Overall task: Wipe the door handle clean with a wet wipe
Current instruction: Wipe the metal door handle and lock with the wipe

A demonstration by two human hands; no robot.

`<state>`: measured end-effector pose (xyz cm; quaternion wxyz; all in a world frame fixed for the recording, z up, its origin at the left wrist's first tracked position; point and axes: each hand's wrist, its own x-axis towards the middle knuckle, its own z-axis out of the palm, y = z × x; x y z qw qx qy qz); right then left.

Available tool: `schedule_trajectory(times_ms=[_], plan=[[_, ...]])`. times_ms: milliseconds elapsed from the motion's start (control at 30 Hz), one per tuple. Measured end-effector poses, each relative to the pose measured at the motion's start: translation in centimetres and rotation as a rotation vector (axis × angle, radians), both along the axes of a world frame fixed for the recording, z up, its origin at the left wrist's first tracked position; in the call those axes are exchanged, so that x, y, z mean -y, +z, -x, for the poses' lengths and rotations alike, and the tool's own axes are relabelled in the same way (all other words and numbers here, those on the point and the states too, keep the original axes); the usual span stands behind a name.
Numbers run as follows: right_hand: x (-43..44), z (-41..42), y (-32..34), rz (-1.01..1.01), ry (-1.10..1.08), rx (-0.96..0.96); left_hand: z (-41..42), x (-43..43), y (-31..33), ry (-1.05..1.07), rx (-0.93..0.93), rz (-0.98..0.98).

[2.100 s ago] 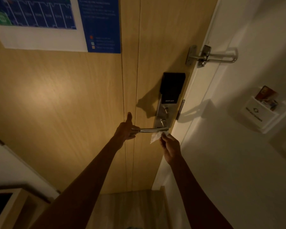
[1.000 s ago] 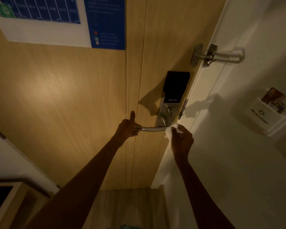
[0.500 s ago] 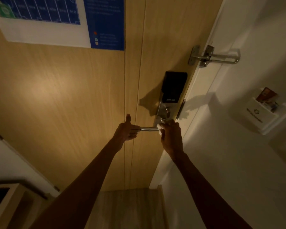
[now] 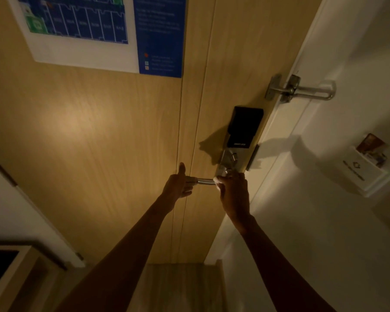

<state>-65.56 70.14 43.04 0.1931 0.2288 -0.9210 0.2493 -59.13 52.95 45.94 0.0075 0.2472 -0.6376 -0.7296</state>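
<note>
Both bare arms reach up to the pale wooden door (image 4: pixel 113 136). The left hand (image 4: pixel 178 185) grips the free end of the slim silver lever handle (image 4: pixel 205 181), fingers wrapped round it and thumb sticking up. The right hand (image 4: pixel 233 191) is closed over the handle's inner end, right where it meets the metal lock plate (image 4: pixel 229 161); a small white wet wipe (image 4: pixel 217 179) peeks out at the knuckles, pressed against the metal under curled fingers. Only a short bare stretch of lever shows between the two hands. Above sits the black smart-lock box (image 4: pixel 244 127), and higher still a steel swing-bar door guard (image 4: pixel 302 89). A blue-and-white floor plan notice (image 4: pixel 104 32) hangs upper left.
</note>
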Motion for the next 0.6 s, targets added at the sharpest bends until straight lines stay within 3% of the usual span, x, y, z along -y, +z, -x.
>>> schedule_trajectory(times_ms=[133, 367, 600], plan=[[2.8, -1.9, -0.1, -0.029, 0.140, -0.047, -0.1, 0.0, 0.3, -0.016, 0.007, 0.010], [-0.8, -0.2, -0.2, 0.020, -0.003, -0.015, 0.4, -0.3, 0.4, 0.033, 0.023, -0.036], [0.1, -0.3, -1.2, -0.044, 0.106, -0.040, 0.5, -0.6, 0.7, 0.061, 0.035, -0.015]])
